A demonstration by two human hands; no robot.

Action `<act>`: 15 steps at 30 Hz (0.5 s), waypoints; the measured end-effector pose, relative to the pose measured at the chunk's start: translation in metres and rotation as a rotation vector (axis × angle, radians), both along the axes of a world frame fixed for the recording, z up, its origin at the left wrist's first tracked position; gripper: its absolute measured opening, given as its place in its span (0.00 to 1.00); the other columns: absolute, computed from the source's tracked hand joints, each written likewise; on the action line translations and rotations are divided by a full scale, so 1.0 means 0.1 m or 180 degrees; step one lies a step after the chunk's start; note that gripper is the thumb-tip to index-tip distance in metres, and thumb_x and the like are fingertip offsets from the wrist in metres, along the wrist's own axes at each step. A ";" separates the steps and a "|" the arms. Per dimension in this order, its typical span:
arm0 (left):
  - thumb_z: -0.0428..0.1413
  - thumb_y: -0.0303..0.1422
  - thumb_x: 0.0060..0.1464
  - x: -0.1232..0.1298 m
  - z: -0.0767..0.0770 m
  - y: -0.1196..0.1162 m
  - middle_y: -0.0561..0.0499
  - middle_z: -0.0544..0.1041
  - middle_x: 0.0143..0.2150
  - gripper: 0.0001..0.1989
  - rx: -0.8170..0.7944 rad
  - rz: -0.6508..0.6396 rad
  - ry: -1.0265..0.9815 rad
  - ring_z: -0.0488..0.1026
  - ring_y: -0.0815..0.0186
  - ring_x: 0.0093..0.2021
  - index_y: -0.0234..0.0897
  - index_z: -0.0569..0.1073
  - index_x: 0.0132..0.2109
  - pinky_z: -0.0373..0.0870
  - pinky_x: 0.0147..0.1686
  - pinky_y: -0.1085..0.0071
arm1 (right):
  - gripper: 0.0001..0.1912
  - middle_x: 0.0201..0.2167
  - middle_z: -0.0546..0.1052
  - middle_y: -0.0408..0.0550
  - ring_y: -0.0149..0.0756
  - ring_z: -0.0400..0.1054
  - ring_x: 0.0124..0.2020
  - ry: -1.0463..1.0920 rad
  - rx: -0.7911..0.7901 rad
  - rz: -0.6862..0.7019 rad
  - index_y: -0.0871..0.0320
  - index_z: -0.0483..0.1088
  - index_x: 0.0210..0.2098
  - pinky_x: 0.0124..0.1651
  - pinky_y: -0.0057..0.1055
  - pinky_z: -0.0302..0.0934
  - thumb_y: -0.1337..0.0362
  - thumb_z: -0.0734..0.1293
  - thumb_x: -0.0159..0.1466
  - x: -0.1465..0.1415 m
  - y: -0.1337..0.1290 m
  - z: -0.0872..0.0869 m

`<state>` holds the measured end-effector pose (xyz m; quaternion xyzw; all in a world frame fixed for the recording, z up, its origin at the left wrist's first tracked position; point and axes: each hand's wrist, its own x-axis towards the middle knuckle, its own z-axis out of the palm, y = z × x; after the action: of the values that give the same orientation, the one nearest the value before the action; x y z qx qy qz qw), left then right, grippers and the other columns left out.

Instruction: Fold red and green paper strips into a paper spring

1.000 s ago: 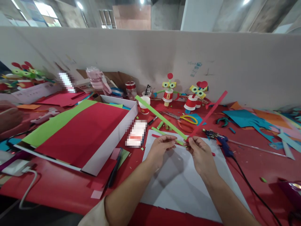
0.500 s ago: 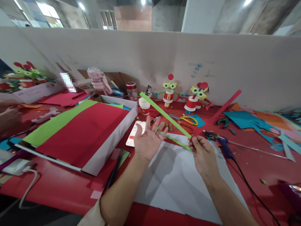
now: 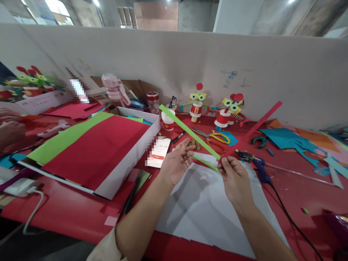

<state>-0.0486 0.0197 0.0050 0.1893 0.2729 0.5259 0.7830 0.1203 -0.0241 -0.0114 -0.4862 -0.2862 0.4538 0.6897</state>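
Note:
Between thumb and fingers, my right hand [image 3: 234, 179] pinches a green paper strip [image 3: 189, 131] and a red paper strip [image 3: 257, 127] where their ends meet. The two strips spread upward in a V. A second green length [image 3: 204, 161] runs back from the same hand, low over the white sheet [image 3: 201, 214]. My left hand [image 3: 175, 163] is open, palm up with fingers partly curled, left of the strips and apart from them. Close behind it lie a phone [image 3: 160, 150] showing a timer and a small folded green paper spring [image 3: 195, 145].
A white box [image 3: 127, 159] with red and green paper is at left. Yellow-handled scissors [image 3: 219, 138], a blue glue gun [image 3: 259, 168] with cord, and teal pliers [image 3: 258, 142] lie right. Paper-cup figures [image 3: 196, 108] stand along the partition. Another person's hand [image 3: 11, 132] is far left.
My left hand has turned and its spread fingers have curled somewhat, uncovering more of the phone. My right hand keeps its pinch on the strips almost unmoved.

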 end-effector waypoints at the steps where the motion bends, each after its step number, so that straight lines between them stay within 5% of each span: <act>1: 0.61 0.32 0.46 0.04 -0.03 -0.02 0.49 0.76 0.40 0.17 -0.0018 -0.0106 0.0221 0.69 0.73 0.31 0.39 0.74 0.45 0.63 0.32 0.74 | 0.13 0.23 0.71 0.40 0.28 0.64 0.25 0.0005 -0.0009 -0.0001 0.55 0.70 0.27 0.31 0.26 0.62 0.58 0.76 0.47 -0.01 0.00 0.00; 9: 0.64 0.30 0.42 0.18 -0.15 -0.10 0.49 0.74 0.31 0.13 0.0494 -0.1102 0.1421 0.68 0.71 0.30 0.34 0.77 0.38 0.59 0.32 0.72 | 0.12 0.23 0.73 0.39 0.25 0.66 0.25 0.0109 -0.0034 0.0146 0.57 0.72 0.28 0.31 0.22 0.63 0.60 0.76 0.49 -0.04 -0.01 -0.02; 15: 0.57 0.38 0.50 -0.01 -0.02 0.06 0.49 0.74 0.42 0.13 -0.0048 0.0564 -0.0324 0.69 0.71 0.29 0.43 0.72 0.44 0.64 0.30 0.73 | 0.14 0.23 0.74 0.39 0.25 0.68 0.26 0.0317 0.0130 0.0015 0.57 0.72 0.27 0.32 0.22 0.64 0.62 0.78 0.44 -0.03 0.02 -0.01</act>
<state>-0.0496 0.0257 0.0027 0.1316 0.2524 0.6000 0.7477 0.1171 -0.0225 -0.0124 -0.4481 -0.2619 0.4732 0.7118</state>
